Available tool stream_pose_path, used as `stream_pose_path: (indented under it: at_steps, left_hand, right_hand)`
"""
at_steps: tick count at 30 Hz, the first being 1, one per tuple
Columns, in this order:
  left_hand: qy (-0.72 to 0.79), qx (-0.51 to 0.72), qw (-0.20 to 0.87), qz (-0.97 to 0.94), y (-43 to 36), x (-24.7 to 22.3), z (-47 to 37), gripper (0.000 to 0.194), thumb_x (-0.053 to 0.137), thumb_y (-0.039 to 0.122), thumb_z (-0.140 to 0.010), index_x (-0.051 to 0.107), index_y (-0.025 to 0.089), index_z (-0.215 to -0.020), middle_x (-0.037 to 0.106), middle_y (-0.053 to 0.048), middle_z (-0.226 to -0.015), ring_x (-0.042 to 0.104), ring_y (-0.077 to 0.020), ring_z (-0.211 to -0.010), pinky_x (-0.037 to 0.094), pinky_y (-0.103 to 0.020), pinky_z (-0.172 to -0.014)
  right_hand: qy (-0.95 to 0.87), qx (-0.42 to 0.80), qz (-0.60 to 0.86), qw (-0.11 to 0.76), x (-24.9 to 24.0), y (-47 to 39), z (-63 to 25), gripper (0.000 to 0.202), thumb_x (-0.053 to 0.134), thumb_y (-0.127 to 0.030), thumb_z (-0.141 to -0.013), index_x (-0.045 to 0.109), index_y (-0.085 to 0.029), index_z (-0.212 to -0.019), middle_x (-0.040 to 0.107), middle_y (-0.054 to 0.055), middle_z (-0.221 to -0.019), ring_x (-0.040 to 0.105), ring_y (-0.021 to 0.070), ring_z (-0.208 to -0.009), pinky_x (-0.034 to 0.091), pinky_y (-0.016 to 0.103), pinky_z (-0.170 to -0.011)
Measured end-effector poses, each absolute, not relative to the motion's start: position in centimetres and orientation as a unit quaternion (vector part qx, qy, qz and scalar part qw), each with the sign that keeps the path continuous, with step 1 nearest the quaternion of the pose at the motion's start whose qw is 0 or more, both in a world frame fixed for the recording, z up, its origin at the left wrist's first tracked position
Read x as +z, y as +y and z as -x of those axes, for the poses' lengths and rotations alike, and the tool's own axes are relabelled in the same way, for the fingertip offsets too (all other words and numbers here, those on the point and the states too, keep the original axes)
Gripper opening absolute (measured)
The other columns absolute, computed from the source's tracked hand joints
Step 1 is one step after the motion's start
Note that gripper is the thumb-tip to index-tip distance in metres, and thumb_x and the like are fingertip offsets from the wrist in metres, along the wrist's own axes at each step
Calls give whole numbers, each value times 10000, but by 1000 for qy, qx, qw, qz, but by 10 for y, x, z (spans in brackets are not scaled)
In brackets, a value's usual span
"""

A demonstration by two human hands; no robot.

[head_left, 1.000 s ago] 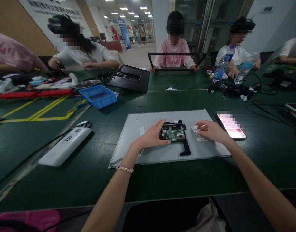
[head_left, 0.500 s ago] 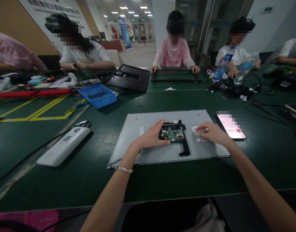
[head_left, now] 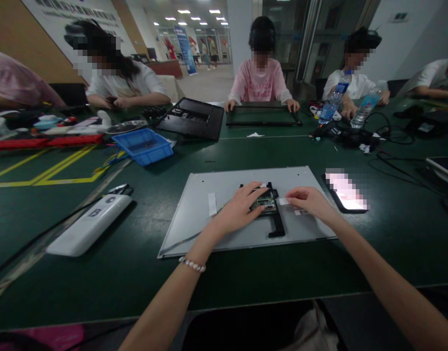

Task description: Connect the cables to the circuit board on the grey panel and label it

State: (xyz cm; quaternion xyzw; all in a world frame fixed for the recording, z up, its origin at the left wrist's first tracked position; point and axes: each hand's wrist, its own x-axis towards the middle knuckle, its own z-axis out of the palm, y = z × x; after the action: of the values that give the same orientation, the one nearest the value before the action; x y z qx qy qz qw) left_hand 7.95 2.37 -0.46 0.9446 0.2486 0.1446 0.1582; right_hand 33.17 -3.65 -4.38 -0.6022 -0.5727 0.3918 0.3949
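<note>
A flat grey-white panel [head_left: 194,195] lies on the green table before me. Near its middle sits a green circuit board [head_left: 268,202] in a black bracket [head_left: 278,225]. My left hand [head_left: 242,204] rests over the board's left part with its fingers spread. Just right of the bracket, my right hand [head_left: 307,199] pinches a small white label [head_left: 284,201] between thumb and fingers. Another white strip [head_left: 212,204] is on the panel's left part, and a thin cable [head_left: 183,241] runs at its lower left.
A lit phone [head_left: 346,192] lies right of the panel, a white power bank [head_left: 90,224] to the left. Farther off are a blue basket [head_left: 145,148], a black laptop shell [head_left: 194,119], bottles [head_left: 331,105] and a person holding a black frame [head_left: 263,123].
My left hand has shifted right, over more of the board. My right hand has moved left with the white label, which is now beside the bracket.
</note>
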Motion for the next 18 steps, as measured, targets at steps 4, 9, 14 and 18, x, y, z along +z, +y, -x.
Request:
stream_pose_path:
  at_steps: [4, 9, 14, 18]
  left_hand:
    - [223, 156, 132, -953, 13, -6, -96, 382, 327, 222, -943, 403, 222, -1318, 386, -64, -1397, 285, -194, -1333, 251, -409, -1102]
    - [216, 139, 116, -960, 7, -9, -101, 361, 320, 210, -945, 465, 255, -1272, 449, -47, -1334, 340, -208, -1292, 276, -433, -1079]
    - [207, 129, 95, -965, 7, -14, -102, 333, 339, 223, -943, 511, 264, -1224, 471, -37, -1301, 336, -214, -1290, 261, -439, -1083]
    - [208, 125, 81, -967, 6, -13, -103, 318, 350, 208, -932, 523, 245, -1197, 476, -47, -1285, 336, -215, -1288, 252, -427, -1086]
  right_hand:
    - [-603, 380, 577, 399, -49, -35, -321, 171, 580, -281, -764, 667, -190, -878, 695, 44, -830, 631, 150, -698, 512, 286, -632]
    - [-635, 330, 564, 411, -47, -38, -312, 142, 572, -262, -774, 674, -199, -851, 699, 32, -823, 641, 158, -724, 508, 306, -698]
    - [-666, 259, 574, 400, -44, -41, -305, 132, 568, -235, -784, 678, -215, -855, 694, 22, -801, 637, 161, -721, 497, 303, -696]
    - [-694, 202, 582, 372, -41, -42, -304, 110, 585, -222, -782, 665, -218, -858, 669, 25, -814, 611, 154, -686, 482, 300, -678]
